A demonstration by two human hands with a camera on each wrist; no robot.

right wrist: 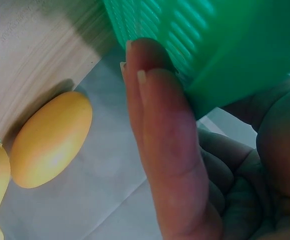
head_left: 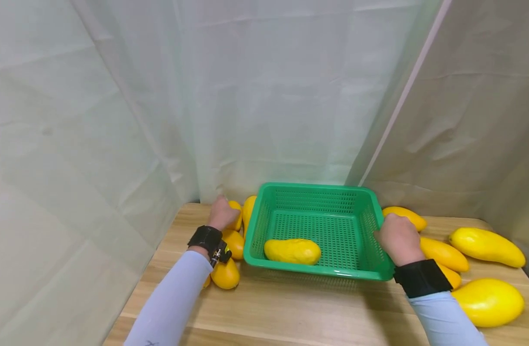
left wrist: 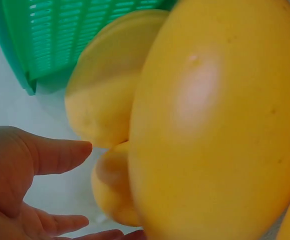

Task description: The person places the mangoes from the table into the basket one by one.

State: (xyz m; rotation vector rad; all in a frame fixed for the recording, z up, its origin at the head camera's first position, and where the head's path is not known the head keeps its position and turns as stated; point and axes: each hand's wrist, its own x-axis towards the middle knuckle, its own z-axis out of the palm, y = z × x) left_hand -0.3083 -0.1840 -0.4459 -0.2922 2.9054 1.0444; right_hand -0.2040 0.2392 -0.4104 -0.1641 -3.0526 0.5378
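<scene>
A green plastic basket (head_left: 316,272) stands on the wooden table, with one long yellow fruit (head_left: 292,251), papaya-like, lying in its near left part. My right hand (head_left: 398,240) grips the basket's right rim, the fingers (right wrist: 167,125) along the outer wall and the thumb on the other side of the rim. To the left of the basket, my left hand (head_left: 221,215) reaches in beside a yellow mango (head_left: 234,216). Its thumb (left wrist: 65,154) and fingers are spread apart, the tips close to a small mango (left wrist: 114,185). A large mango (left wrist: 209,120) fills much of the left wrist view.
More mangoes (head_left: 225,275) lie left of the basket, below the left hand. On the right are several yellow fruits, among them a long one (head_left: 487,246) and a big round-ended one (head_left: 489,302). Pale curtains (head_left: 290,96) hang close behind the table.
</scene>
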